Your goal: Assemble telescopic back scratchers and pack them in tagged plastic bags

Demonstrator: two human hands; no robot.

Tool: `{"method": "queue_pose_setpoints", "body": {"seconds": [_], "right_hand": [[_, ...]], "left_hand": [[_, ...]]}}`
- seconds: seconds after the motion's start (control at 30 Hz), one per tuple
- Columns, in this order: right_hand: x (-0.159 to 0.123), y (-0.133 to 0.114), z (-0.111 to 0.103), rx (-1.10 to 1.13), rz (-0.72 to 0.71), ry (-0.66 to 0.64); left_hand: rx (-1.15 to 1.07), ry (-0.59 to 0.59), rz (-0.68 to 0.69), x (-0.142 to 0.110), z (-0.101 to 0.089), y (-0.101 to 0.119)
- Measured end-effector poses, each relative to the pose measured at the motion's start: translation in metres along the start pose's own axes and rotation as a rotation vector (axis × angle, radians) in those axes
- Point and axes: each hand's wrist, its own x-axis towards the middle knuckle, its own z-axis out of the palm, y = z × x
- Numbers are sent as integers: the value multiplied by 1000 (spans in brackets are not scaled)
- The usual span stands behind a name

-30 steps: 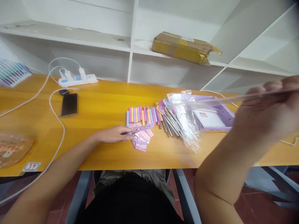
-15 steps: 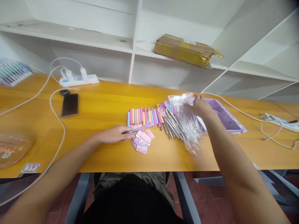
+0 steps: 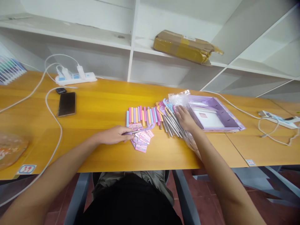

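My left hand (image 3: pixel 117 135) is closed around a metal stick with a purple handle and a curved purple end (image 3: pixel 148 127). Below that curved end lies a loose pile of small pink and purple cards (image 3: pixel 142 144). Behind the cards, a row of pastel cylinders (image 3: pixel 142 115) stretches side by side. My right hand (image 3: pixel 185 118) lies with fingers stretched over clear plastic bags (image 3: pixel 179 98), partly hiding them. To its left is a heap of metal sticks (image 3: pixel 172 123) with coloured curved ends (image 3: pixel 161 107).
A purple tray (image 3: pixel 231 120) holding white sheets stands right of the bags. At left lie a phone (image 3: pixel 67 104), a power strip (image 3: pixel 77 78) and trailing white cables. Another power strip (image 3: pixel 278 120) is at far right. A taped carton (image 3: pixel 185 47) sits on the shelf above.
My right hand has come in from the far right, first to the bags beside the tray, then left and nearer to the metal sticks. My left hand keeps its hold and place.
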Motion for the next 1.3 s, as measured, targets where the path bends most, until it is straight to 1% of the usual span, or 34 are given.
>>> {"method": "queue_pose_setpoints", "body": {"seconds": [0.1,0.27,0.37,0.47,0.53,0.6,0.63,0.73,0.8,0.83,0.87,0.9,0.93,0.97,1.03,1.07,1.1,1.13,1.2,1.23,1.3], "right_hand": [[16,12,6,33,15,12],[34,36,15,69,19,96],[40,49,25,117,22,73],[43,56,34,162,33,75],[43,56,35,174,36,93],[45,54,29,175,37,112],[46,53,22,173,34,126],[47,39,-9,159,-5,210],[41,17,-34,164,-14,318],[36,0,-46,179,-6,383],[28,-20,-57,203,11,443],[18,-43,-66,237,20,476],[7,-69,-71,296,-4,442],[-5,-97,-74,384,-55,326],[-30,-153,-70,571,-183,-45],[-41,-179,-64,649,-235,-165],[-51,-202,-56,717,-261,-236],[-58,-222,-47,792,-278,-277],[-66,-250,-27,921,-267,-306],[-68,-259,-17,975,-249,-314],[-69,-269,1,1096,-207,-324]], "left_hand": [[20,-9,-3,1,-1,-1],[50,-10,-23,1,-2,-1],[57,-20,-38,2,-2,0],[51,-22,-29,2,-2,1],[30,-24,-14,1,-2,0],[-3,-25,8,0,-2,-2],[-22,-19,21,0,-2,-3],[-81,15,46,-1,-1,-6],[-103,44,50,0,0,-7],[-98,64,56,1,1,-6],[-79,93,66,1,1,-5],[-47,131,78,2,2,-4],[-3,173,89,2,3,-2],[51,213,94,3,4,0],[182,273,101,3,9,2],[262,290,114,4,13,2],[349,299,139,4,17,1],[437,307,174,5,20,0],[602,325,235,7,27,-6],[673,340,248,8,28,-9],[780,366,240,9,28,-14]]}}
